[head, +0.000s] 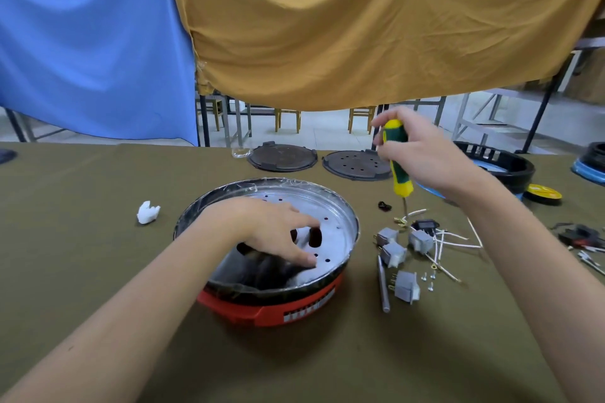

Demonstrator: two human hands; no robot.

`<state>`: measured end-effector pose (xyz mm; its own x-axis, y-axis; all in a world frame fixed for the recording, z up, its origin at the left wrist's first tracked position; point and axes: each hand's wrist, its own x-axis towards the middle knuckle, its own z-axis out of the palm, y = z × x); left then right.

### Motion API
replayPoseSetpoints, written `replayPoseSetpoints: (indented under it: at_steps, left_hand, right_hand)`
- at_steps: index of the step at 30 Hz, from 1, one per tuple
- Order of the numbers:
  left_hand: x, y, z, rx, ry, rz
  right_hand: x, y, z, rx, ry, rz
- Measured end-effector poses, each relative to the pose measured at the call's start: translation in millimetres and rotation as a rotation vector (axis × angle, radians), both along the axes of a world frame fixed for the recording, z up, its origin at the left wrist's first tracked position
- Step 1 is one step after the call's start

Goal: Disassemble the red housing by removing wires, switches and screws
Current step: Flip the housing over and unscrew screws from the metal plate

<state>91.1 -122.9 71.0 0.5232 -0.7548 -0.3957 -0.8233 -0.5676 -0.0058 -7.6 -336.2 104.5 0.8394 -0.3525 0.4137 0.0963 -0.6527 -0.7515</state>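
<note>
The red housing (262, 309) sits in the middle of the table, with a round silver metal plate (334, 222) full of holes inside it. My left hand (278, 232) reaches into the housing, its fingers spread on the plate near the oval openings. My right hand (425, 154) grips a green and yellow screwdriver (397, 163) upright, its tip down over the table to the right of the housing. Several grey switches (406, 286), white wires (455, 244) and small screws (429, 280) lie loose on the cloth to the right.
A metal rod (383, 288) lies beside the switches. Two dark round plates (283, 157) (355, 165) rest at the back, a black housing (501, 163) and yellow tape roll (543, 194) at the right. A white crumpled scrap (147, 212) lies left. Pliers (576, 235) sit far right.
</note>
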Motion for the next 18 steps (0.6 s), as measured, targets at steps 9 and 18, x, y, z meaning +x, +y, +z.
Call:
replayPoseSetpoints:
  at_steps: [9,18]
  left_hand:
    - [-4.0,-1.3,-2.4,-0.019,0.021,0.030]
    - [-5.1,-5.7,-8.6,-0.031,0.020,0.039]
  right_hand:
    - [-7.7,-5.2,10.0,-0.458,-0.431,-0.133]
    - [-1.0,12.5,7.3,-0.122,-0.460,0.018]
